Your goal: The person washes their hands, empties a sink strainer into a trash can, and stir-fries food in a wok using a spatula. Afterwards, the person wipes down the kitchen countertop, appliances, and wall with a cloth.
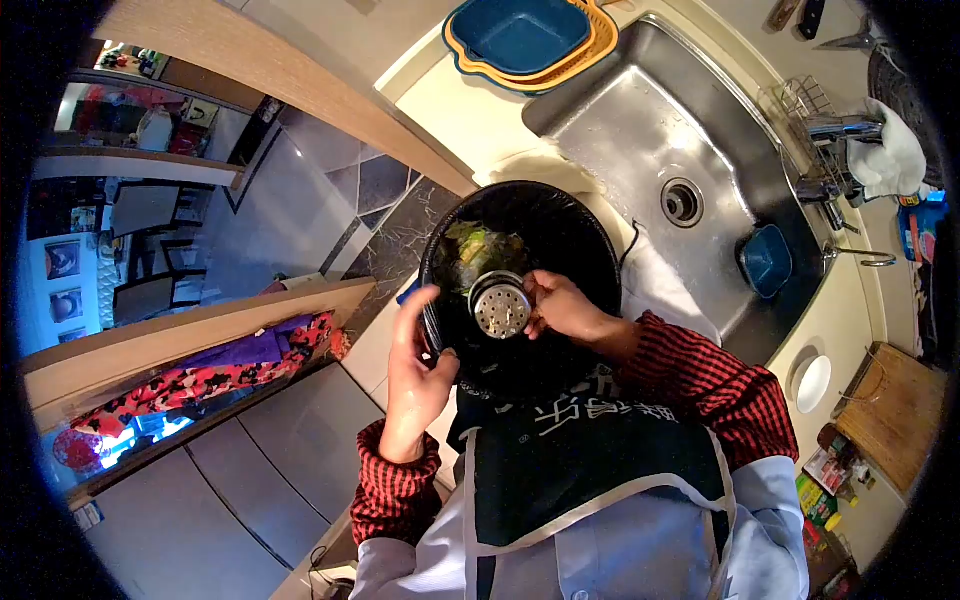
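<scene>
My right hand grips a round metal sink strainer by its edge and holds it over a black-lined bin. The strainer's perforated face is turned toward me. Green and yellowish vegetable scraps lie in the bin beyond it. At the bin's left rim is my left hand, thumb and fingers spread apart beside the black liner. Whether those fingertips press on the rim is hard to make out.
To the right is a steel sink with a drain and a small blue basket. Blue and yellow baskets stand at the back. A white bowl, a cutting board and a faucet are farther right.
</scene>
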{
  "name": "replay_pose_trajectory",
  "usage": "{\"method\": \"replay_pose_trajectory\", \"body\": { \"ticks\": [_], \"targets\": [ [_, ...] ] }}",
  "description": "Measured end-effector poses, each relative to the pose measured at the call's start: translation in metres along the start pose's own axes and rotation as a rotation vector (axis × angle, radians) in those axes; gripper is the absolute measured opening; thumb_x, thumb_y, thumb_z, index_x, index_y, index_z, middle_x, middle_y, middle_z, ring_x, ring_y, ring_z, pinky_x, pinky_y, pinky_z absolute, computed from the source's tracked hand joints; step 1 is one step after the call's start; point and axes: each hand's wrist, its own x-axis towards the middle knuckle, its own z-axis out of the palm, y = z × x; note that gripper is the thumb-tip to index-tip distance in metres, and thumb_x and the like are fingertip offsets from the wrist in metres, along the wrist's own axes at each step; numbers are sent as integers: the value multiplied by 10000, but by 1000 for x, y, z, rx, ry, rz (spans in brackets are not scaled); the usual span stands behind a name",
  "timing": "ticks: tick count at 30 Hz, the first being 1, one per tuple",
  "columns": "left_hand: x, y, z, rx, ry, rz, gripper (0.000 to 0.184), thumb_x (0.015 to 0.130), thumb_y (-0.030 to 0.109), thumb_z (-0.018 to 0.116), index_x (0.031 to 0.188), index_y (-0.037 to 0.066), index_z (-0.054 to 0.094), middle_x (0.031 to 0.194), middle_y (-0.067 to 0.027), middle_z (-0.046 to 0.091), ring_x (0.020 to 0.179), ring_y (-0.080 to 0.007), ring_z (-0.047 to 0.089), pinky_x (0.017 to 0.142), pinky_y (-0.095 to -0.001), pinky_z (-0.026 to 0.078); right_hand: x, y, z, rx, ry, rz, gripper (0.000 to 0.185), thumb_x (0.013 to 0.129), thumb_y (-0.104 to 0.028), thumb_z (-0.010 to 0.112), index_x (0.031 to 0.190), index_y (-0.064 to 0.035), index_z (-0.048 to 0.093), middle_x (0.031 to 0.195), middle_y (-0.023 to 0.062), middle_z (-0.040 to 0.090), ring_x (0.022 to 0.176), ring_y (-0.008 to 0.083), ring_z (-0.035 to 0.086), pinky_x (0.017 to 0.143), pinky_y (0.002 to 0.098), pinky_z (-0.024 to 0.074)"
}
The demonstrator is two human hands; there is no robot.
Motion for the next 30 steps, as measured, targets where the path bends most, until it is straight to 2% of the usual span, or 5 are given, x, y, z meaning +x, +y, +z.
{"method": "replay_pose_trajectory", "body": {
  "ticks": [4, 9, 15, 25, 30],
  "targets": [
    [-7, 1, -7, 143, -67, -220, 402, 662, -138, 496, 1018, 42, 545, 925, -7, 487, 805, -72, 478, 680, -173, 381, -8, -9, 3, -2, 13, -9, 131, 865, -56, 290, 927, -24, 401, 716, 93, 516, 533, 168, 534, 476, 282, 482],
    [-6, 5, 3, 129, -27, -90, 475, 629, -44, 625, 1082, 37, 506, 907, -65, 499, 843, -125, 490, 765, -226, 385, -23, -20, 13, -45, 66, -117, 190, 896, -127, 298, 994, -11, 411, 785, 91, 508, 608, 163, 549, 548, 285, 505],
    [-6, 16, 6, 223, -78, -63, 720, 565, -23, 696, 1215, 25, 388, 1093, -108, 502, 989, -150, 475, 873, -261, 354, -46, -11, 24, -794, 98, -942, 141, 803, -63, 504, 926, 7, 505, 871, 131, 494, 728, 238, 564, 624, 279, 492],
    [-6, -6, 1, 171, -135, -2, 711, 516, -5, 742, 1144, 26, 411, 1057, -59, 513, 994, -144, 485, 846, -276, 395, -66, -18, 31, -810, -121, -1087, 169, 721, -81, 591, 885, -64, 557, 920, 75, 486, 723, 214, 573, 591, 292, 495],
    [-7, -4, 3, 236, -134, 1, 666, 514, 7, 748, 1105, 36, 441, 1012, -50, 520, 933, -134, 500, 823, -268, 398, -64, -43, 26, -908, -5, -996, 219, 663, -82, 643, 870, -55, 574, 921, 78, 469, 714, 193, 541, 569, 271, 460]
  ]
}}
